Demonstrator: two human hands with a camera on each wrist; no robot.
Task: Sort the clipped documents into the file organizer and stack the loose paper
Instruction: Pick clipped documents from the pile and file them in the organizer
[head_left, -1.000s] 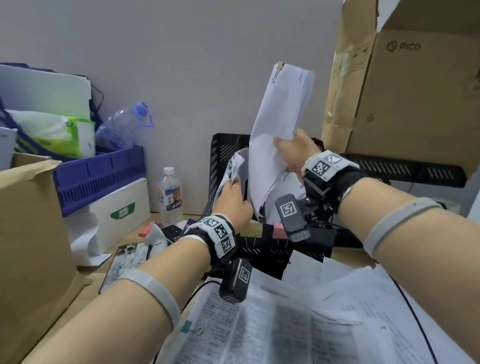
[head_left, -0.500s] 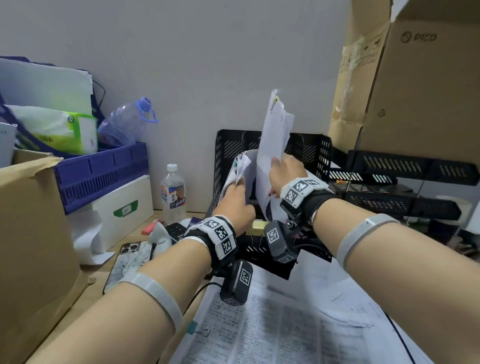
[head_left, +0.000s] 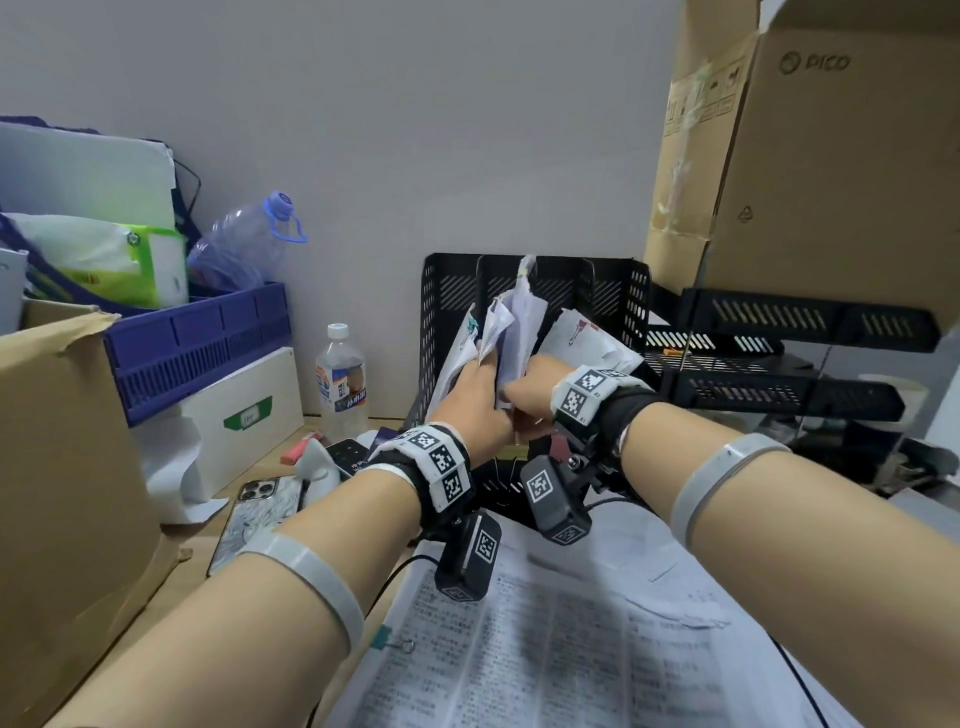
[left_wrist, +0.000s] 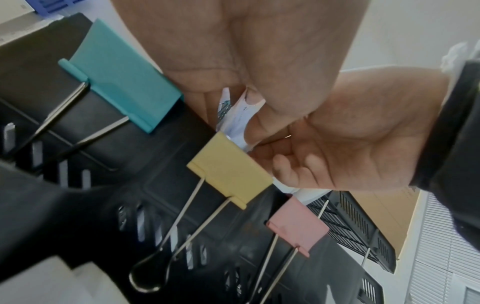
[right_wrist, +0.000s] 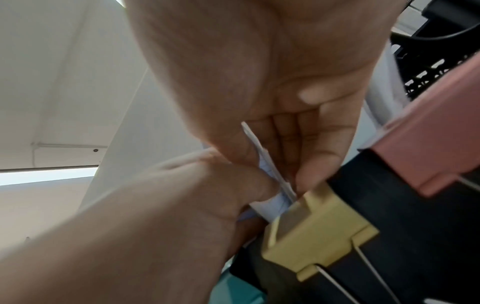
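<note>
- Against the wall, the black file organizer (head_left: 535, 291) stands hemmed in by cardboard boxes (head_left: 810, 156), its front rim carrying three clips.
- On the desk (head_left: 244, 540) lies loose paper (head_left: 545, 649).
- A clipped document (head_left: 522, 332) stands upright in the organizer's middle slot.
- Left hand (head_left: 475, 397) and right hand (head_left: 532, 387) touch, both pinching it.

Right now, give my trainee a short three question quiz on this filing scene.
1. True or false: three binder clips sit on the file organizer's front edge.
2. Which clip is nearest the clipped document? A teal B yellow C pink
3. Fill in: the right hand holds the ____.

Key: 1 true. 2 B. 3 clipped document, which the left hand helps steady.
</note>
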